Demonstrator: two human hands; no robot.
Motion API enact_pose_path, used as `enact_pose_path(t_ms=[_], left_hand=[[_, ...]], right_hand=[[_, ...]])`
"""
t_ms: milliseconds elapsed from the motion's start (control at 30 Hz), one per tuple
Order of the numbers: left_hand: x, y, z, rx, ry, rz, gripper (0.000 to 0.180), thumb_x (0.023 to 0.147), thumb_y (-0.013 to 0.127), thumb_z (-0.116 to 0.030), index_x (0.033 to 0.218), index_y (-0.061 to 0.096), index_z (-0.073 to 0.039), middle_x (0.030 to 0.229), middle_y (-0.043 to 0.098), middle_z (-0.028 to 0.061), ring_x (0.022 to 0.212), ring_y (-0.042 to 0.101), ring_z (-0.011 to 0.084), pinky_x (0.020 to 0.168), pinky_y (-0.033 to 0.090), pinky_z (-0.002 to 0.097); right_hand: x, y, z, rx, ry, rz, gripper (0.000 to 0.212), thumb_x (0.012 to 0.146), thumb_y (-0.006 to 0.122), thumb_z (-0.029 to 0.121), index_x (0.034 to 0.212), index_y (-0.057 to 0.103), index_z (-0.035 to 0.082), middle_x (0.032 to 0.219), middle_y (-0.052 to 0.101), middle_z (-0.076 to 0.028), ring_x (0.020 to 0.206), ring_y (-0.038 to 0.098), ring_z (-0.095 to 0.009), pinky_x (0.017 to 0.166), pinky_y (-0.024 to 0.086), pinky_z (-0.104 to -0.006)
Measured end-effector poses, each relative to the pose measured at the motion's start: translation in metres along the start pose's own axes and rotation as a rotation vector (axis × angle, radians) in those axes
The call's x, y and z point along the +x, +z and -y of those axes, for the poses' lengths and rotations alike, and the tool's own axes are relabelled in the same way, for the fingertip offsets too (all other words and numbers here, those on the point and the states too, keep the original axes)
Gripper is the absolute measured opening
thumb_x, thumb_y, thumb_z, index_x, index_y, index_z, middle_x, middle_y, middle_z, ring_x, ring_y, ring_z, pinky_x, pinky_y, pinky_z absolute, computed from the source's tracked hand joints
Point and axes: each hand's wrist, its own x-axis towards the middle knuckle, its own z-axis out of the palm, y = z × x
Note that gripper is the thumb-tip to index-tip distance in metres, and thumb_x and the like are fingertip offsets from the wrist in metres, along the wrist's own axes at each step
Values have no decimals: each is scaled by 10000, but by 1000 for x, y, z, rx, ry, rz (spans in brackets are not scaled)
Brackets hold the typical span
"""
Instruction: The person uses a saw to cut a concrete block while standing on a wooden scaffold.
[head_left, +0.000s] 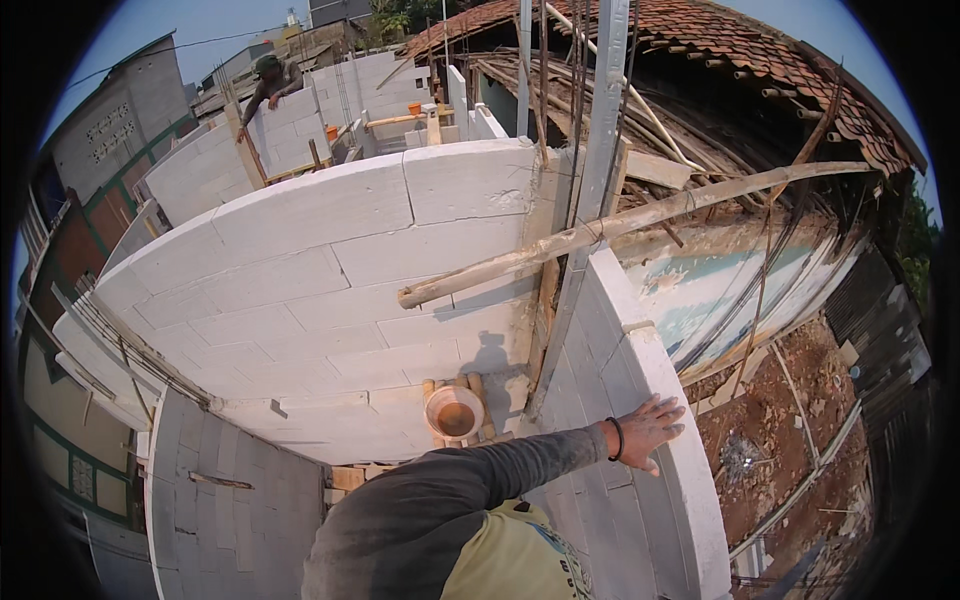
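Where the pale block wall [690, 500] runs along the person's right, its top edge bears the left hand [645, 435], grip spread, palm down; the right hand is out of view, so its grip I cannot tell. Beyond, a metal post [603, 110] rises at the corner, a wooden pole [650, 215] slanting across it. Near the back wall [300, 290] sits a round bucket [434, 403]. Farther off, another person [272, 85] leans forward.

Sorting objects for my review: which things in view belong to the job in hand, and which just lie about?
Job in hand, seemingly:
- white block wall under the left hand
- orange bucket, nearby

Apparently lying about:
- silvery debris on the ground
- loose poles under the tiled roof
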Motion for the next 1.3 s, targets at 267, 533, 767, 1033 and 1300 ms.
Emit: enact_pose_path(t_ms=[267, 533, 767, 1033, 1300], left_hand=[[-10, 15, 22, 2, 77, -122, 1011, 756, 788, -502, 1525, 318, -45, 1624, 180, 199, 1532, 63, 356, 1239, 75, 548], [11, -20, 15, 28, 153, -143, 721, 897, 684, -445, 1419, 460, -2, 1511, 342, 246, 1458, 234, 403, 1201, 142, 576], [63, 16, -65, 47, 478, 129, 720, 916, 667, -394, 1456, 423, 16, 1562, 291, 265, 1485, 206, 405, 1203, 125, 549], [82, 114, -319, -90, 1187, 174, 748, 943, 620, -414, 1468, 376, 61, 1569, 249, 302, 1491, 167, 439, 1213, 145, 525], [148, 197, -428, 213, 1286, 314, 847, 997, 364, -621, 1562, 215, -8, 1639, 184, 188, 1514, 176, 353, 1229, 173, 442]], right_hand=[[-12, 73, 14, 160, 1, 348, 472, 1033, 516, 316, 1348, 533, -35, 802, 487, -18, 697, 496, -115, 597, 481, -267], [2, 10, 13, 144, -209, 159, 292, 1046, 524, 290, 1094, 556, 4, 769, 452, -6, 724, 462, -113, 692, 475, -322], [-71, -112, 7, 234, -273, -587, 361, 954, 675, 185, 1183, 556, -67, 700, 467, -1, 572, 506, -117, 555, 485, -296], [-133, -199, 22, 220, -452, -990, 328, 957, 650, 144, 1184, 528, -58, 690, 464, -6, 573, 500, -119, 559, 474, -300], [-161, -232, -5, 208, -328, -973, 360, 974, 633, 171, 1232, 533, -59, 704, 456, -11, 599, 502, -112, 570, 498, -303]])
